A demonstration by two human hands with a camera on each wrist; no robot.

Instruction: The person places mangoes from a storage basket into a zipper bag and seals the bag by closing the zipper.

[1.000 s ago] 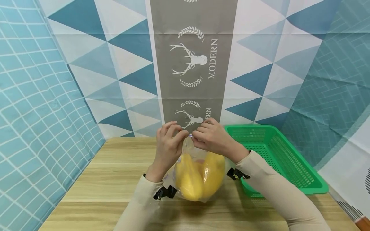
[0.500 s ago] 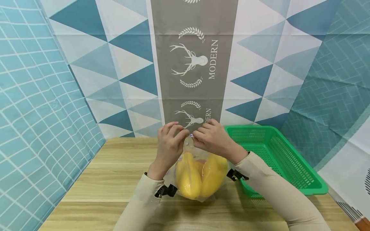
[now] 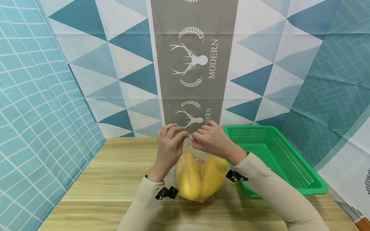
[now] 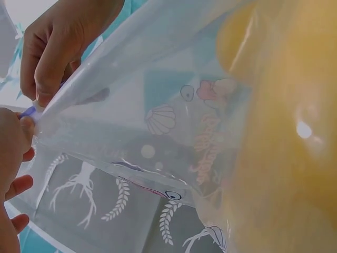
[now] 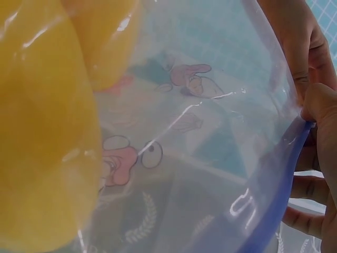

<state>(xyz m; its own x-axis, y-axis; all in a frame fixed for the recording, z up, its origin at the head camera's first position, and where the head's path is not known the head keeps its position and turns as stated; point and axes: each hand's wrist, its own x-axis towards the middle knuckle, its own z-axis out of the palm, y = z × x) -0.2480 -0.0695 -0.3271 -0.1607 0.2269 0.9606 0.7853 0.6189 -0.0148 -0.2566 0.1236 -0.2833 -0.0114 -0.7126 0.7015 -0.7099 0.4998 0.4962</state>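
Both hands meet at the top edge of a clear plastic zip bag (image 4: 126, 68) printed with cartoon figures and shells. My left hand (image 3: 169, 149) pinches the purple-blue zip strip (image 5: 279, 203) between thumb and fingers. Right beside it, my right hand (image 3: 212, 139) pinches the same strip, its fingers curled. Inside the bag, two large yellow mango-like fruits (image 3: 214, 178) lean next to each other, their narrower ends up. A reddish round thing (image 3: 201, 161) shows partly between them, mostly hidden. The bag hangs down from the hands over the wooden table (image 3: 124, 179).
A green perforated plastic basket (image 3: 306, 160) stands on the right of the table, partly behind the right forearm. Patterned cloth (image 3: 196, 57) hangs behind the table, and blue tiled-print cloth (image 3: 31, 106) hangs at the left.
The hands stay nearly in place on the strip, their fingertips shifting slightly. Inside the bag, the right fruit has tipped a little to the right.
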